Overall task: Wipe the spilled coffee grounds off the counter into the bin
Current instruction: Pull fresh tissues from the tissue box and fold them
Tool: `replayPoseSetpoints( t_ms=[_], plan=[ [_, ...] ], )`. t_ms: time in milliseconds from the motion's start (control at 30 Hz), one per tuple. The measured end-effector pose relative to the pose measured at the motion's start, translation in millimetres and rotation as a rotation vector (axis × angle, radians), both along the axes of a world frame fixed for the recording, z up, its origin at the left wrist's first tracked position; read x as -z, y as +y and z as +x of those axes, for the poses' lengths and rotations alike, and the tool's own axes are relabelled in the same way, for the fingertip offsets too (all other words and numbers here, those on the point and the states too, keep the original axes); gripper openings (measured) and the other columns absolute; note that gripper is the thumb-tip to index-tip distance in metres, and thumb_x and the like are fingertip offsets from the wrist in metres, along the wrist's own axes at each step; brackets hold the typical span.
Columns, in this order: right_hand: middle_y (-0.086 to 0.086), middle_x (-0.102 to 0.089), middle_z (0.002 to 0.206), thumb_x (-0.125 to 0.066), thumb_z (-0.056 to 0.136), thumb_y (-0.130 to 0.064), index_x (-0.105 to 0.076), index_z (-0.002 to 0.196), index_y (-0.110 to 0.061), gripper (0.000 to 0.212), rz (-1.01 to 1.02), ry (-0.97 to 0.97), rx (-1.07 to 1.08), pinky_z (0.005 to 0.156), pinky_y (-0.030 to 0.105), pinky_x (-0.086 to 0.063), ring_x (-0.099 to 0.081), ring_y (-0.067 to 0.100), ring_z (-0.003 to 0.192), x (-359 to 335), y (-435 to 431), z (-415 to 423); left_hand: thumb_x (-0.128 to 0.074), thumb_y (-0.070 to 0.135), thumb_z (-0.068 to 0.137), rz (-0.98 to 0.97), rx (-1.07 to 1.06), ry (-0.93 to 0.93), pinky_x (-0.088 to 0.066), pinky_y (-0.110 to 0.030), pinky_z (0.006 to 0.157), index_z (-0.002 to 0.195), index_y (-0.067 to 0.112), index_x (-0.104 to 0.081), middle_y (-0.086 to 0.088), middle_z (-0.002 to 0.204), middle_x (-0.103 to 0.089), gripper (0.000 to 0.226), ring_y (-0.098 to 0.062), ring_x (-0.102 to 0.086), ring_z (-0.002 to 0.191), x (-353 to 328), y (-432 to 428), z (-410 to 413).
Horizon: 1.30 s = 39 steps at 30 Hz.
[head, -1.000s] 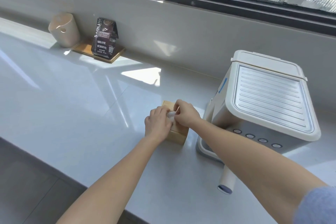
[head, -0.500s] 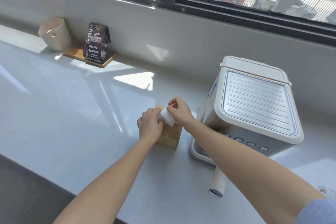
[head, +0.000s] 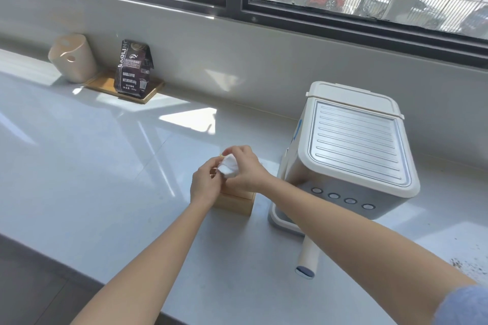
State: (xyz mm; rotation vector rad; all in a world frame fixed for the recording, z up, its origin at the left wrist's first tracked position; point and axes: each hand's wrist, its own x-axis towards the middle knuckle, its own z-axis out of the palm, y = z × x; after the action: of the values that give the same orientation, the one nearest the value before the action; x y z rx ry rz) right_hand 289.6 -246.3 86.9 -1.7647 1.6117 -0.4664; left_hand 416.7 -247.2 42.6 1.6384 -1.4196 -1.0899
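Note:
A small wooden tissue box (head: 235, 203) stands on the pale grey counter (head: 92, 166), mostly hidden by my hands. My right hand (head: 245, 169) pinches a white tissue (head: 227, 166) and holds it just above the box. My left hand (head: 204, 185) rests on the box's left side and touches the tissue's lower edge. Dark coffee grounds (head: 464, 266) lie scattered on the counter at the far right, beyond my right forearm. No bin is in view.
A white coffee machine (head: 351, 150) with a ribbed metal top stands right of the box, its handle (head: 307, 258) pointing toward the counter's front edge. At the back left sit a dark coffee bag (head: 133, 68) on a wooden tray and a beige holder (head: 72, 58).
My right hand has drawn the tissue up out of the box, so more white paper shows. The view has shifted right, bringing the coffee grounds into sight.

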Motion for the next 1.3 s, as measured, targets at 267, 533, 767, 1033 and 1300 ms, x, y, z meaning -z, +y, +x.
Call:
replayPoseSetpoints(
  t_ms=[267,533,767,1033,1300],
  plan=[
    [0.004,-0.066,0.105,-0.048,0.091,-0.022,-0.072,0.099,-0.022,0.025,-0.220,-0.148,0.249,0.085,0.040,-0.048,-0.056,0.023,0.104,-20.1,-1.2,-2.5,-0.049,0.009,0.093,-0.085,0.033,0.053,-0.048,-0.032,0.092,0.112,0.010,-0.070,-0.004,0.109,-0.071,0.028,-0.022,-0.062,0.103,-27.0,-5.0,8.8],
    [0.000,-0.056,0.072,-0.043,0.096,-0.022,-0.059,0.077,-0.014,0.026,-0.182,-0.406,0.348,0.063,0.030,-0.037,-0.049,0.018,0.069,-36.3,-0.7,-4.6,-0.055,0.018,0.094,-0.053,0.044,0.163,-0.052,-0.033,0.080,0.100,0.023,-0.063,-0.001,0.104,-0.067,0.011,-0.018,-0.062,0.089,-39.4,5.6,21.6],
    [0.007,-0.055,0.079,-0.041,0.098,-0.022,-0.061,0.088,-0.002,0.030,-0.223,-0.533,0.392,0.065,0.030,-0.036,-0.047,0.016,0.073,-36.4,3.8,-4.6,-0.046,0.004,0.093,0.039,0.054,0.163,-0.044,-0.021,0.075,0.105,0.024,-0.060,0.003,0.109,-0.066,0.027,-0.017,-0.060,0.099,-34.4,13.7,31.6],
    [-0.004,-0.058,0.081,-0.044,0.094,-0.016,-0.067,0.085,-0.024,0.026,-0.197,-0.778,0.460,0.071,0.026,-0.041,-0.050,0.012,0.078,-71.0,-4.3,2.3,-0.050,0.025,0.095,0.135,0.047,0.270,-0.041,-0.030,0.091,0.114,0.020,-0.057,0.002,0.118,-0.060,0.021,-0.015,-0.057,0.114,-44.4,20.1,34.0],
    [0.000,-0.064,0.083,-0.040,0.096,-0.024,-0.064,0.082,-0.022,0.028,0.050,-0.842,0.425,0.060,0.024,-0.049,-0.061,0.018,0.074,-64.7,-4.8,5.8,-0.068,0.021,0.088,0.011,0.134,0.346,-0.053,-0.018,0.071,0.114,0.007,-0.065,-0.002,0.102,-0.073,0.029,-0.018,-0.068,0.096,-77.9,9.9,33.7]
  ],
)
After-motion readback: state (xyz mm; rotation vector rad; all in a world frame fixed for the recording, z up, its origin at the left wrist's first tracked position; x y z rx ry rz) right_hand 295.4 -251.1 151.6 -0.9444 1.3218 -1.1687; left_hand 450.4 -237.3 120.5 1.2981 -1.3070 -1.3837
